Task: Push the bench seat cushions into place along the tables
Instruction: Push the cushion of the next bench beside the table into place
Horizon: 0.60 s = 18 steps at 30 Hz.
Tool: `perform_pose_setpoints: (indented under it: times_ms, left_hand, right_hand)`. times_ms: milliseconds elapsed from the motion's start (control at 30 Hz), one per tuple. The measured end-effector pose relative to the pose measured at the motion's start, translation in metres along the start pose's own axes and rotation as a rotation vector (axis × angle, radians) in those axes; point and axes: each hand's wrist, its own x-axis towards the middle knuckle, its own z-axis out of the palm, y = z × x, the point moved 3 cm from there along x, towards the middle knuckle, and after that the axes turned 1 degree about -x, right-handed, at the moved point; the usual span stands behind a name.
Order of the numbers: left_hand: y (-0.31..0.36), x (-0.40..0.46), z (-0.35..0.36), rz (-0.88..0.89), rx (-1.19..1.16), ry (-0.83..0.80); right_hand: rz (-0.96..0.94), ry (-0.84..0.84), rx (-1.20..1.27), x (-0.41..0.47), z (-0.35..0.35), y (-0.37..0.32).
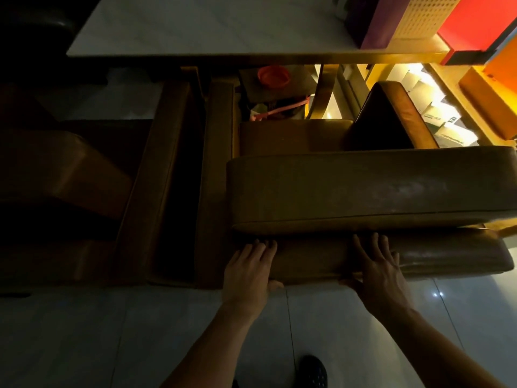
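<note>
Head view, looking down at a dim seating bay. Both hands are lying flat, fingers straight and spread, on the top face of the lower seat cushion (321, 261), a brown leather-like pad sitting at the near edge of the bench (215, 191) just above the tiled floor (112, 331). The left hand (249, 270) is pressing near the cushion's left end, its thumb hanging over the front edge. The right hand (380, 273) is pressing nearer the middle, thumb likewise reaching down the front face. Neither hand is curling around anything; the palms are simply bearing on the surface.

A second, thicker upper cushion (363, 189) is lying directly on top of the lower one, set farther back, so that the fingertips are touching or nearly touching its front edge. Behind it a wedge-shaped back cushion (391, 116) is standing tilted. A pale tabletop (195, 32) is spanning the upper part of the view, with an orange bowl-like object (272, 75) showing beneath it. A dark shoe (313, 371) is visible on the floor at the bottom.
</note>
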Motion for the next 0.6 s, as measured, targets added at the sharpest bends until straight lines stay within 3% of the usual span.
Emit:
perform_pose_setpoints:
  times_ms: [267, 600]
  left_hand:
    - [-0.004, 0.01, -0.004, 0.028, -0.005, -0.026]
    - [-0.008, 0.022, -0.011, -0.123, -0.076, -0.051]
  right_hand:
    - [0.002, -0.051, 0.03, 0.011, -0.006, -0.005]
    - [-0.002, 0.042, 0.042, 0.022, -0.006, -0.016]
